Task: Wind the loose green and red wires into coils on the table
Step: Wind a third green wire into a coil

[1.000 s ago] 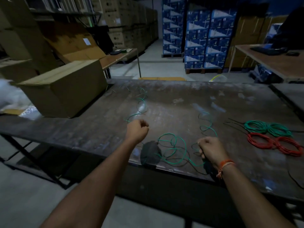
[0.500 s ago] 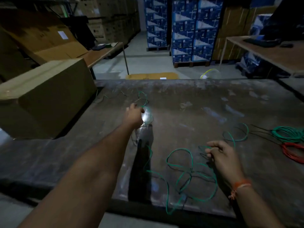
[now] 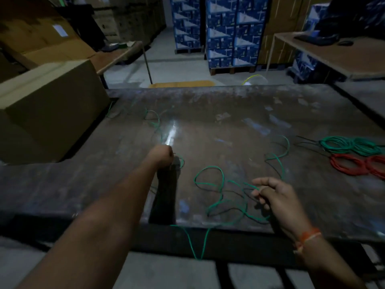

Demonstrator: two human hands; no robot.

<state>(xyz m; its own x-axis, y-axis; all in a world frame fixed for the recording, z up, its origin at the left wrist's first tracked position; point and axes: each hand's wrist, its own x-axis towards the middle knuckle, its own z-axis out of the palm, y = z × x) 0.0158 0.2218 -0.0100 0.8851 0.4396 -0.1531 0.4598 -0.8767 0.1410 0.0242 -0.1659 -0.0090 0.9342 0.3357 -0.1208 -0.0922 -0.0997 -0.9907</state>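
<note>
The table [image 3: 229, 113] carries a cardboard box [image 3: 48, 113] at its left edge and finished green coils [image 3: 352, 145] and red coils [image 3: 362, 164] at its right edge. The loose green wire [image 3: 209, 180] sprawls from the far left corner to the near edge, one loop hanging over it. The left hand [image 3: 161, 156] is fisted around the wire mid-table. The right hand [image 3: 275, 195] pinches a strand near the near edge. Judgement: gathering step, winding barely begun; next, draw slack in and lay even loops.

worn, scuffed table [image 3: 229, 105] with dull sheen; matt cardboard box [image 3: 48, 105].
</note>
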